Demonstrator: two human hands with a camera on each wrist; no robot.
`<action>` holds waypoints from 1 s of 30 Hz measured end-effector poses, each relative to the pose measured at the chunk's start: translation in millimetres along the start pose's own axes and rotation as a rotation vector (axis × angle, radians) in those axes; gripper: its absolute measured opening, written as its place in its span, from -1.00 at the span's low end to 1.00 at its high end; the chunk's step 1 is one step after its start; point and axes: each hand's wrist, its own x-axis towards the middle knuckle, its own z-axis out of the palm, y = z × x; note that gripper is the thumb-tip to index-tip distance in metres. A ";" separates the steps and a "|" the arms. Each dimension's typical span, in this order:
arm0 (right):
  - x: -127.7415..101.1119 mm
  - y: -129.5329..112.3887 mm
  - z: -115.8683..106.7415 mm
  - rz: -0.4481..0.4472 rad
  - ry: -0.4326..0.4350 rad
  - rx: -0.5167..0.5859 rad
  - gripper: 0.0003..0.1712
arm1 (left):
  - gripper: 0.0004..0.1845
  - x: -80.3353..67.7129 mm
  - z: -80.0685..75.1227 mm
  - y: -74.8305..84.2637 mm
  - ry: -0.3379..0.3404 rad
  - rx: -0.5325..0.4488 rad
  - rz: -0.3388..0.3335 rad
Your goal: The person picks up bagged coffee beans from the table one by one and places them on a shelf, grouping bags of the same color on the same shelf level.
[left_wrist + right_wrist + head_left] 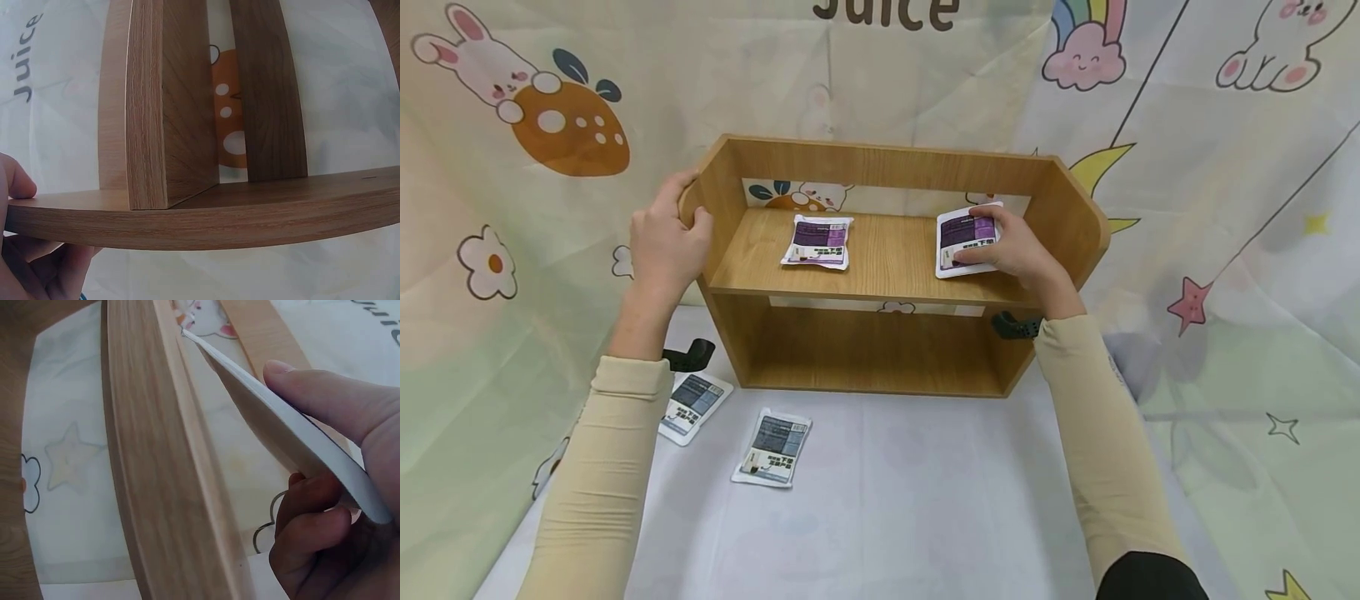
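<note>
In the head view my left hand (668, 237) grips the left side panel of a two-level wooden shelf (880, 250). The left wrist view has the thumb on one face of that panel (262, 219) and curled fingers on the other. At the upper board's right end, my right hand (1018, 250) pinches a white packet with a purple label (951, 237). Seen from the right wrist, this packet (275, 419) tilts, thumb over it and curled fingers beneath. A second purple-labelled packet (817, 242) lies on the upper board's left half.
Two packets with grey-blue labels lie on the white tabletop (910, 500): one packet (772, 448) before the shelf's left front, another packet (694, 406) beside my left forearm. A printed cloth (887, 92) hangs behind the shelf. Black wrist mounts sit on both wrists.
</note>
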 end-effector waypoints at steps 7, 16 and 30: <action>8.3 5.4 -2.0 0.013 -0.012 -0.004 0.04 | -0.50 -0.1 1.2 -0.5 0.003 0.011 0.001; 12.3 11.6 -2.8 0.003 -0.044 -0.070 0.03 | -0.50 -2.7 -0.3 -0.5 0.000 0.021 0.010; 15.0 10.9 -4.6 0.032 -0.048 -0.219 0.10 | -0.50 -1.1 -0.6 -1.1 0.001 0.000 0.014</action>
